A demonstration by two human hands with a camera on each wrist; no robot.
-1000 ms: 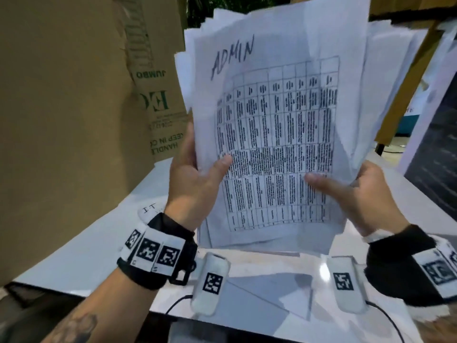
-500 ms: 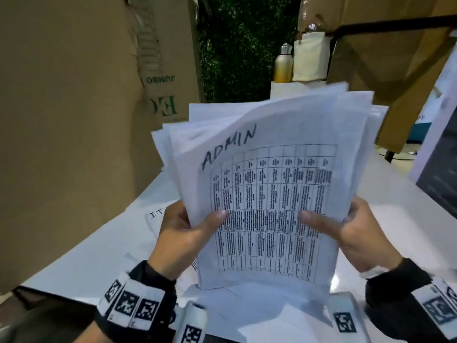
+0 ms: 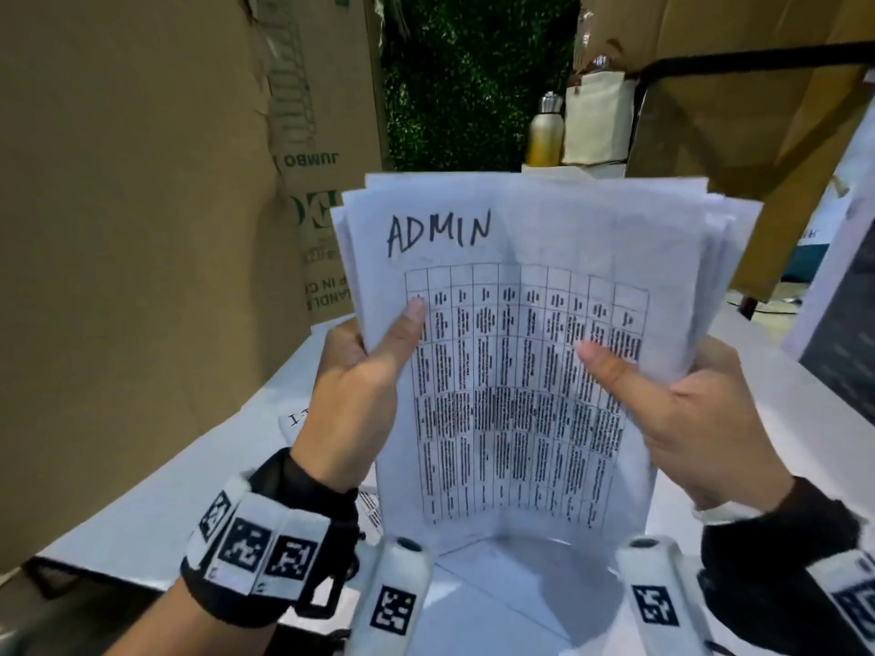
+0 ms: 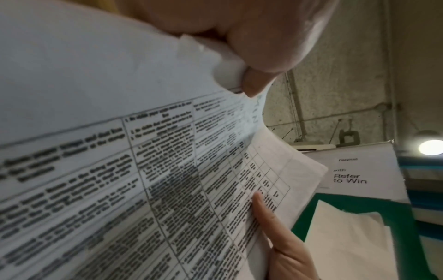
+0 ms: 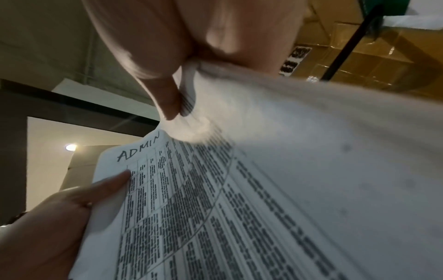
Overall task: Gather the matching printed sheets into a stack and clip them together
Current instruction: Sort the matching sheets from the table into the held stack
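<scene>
Left hand [image 3: 357, 395] and right hand [image 3: 696, 419]: stack of sheets [image 3: 525, 371] gripped upright on the worktop [image 3: 781, 409], apparently for edge alignment.

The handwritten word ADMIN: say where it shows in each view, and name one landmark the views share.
Head: ADMIN is at the top left of the front sheet, above the left thumb.
Left wrist: not in view.
Right wrist: ADMIN is left of centre, above the left thumb.
Shared landmark: the printed table under it.
</scene>
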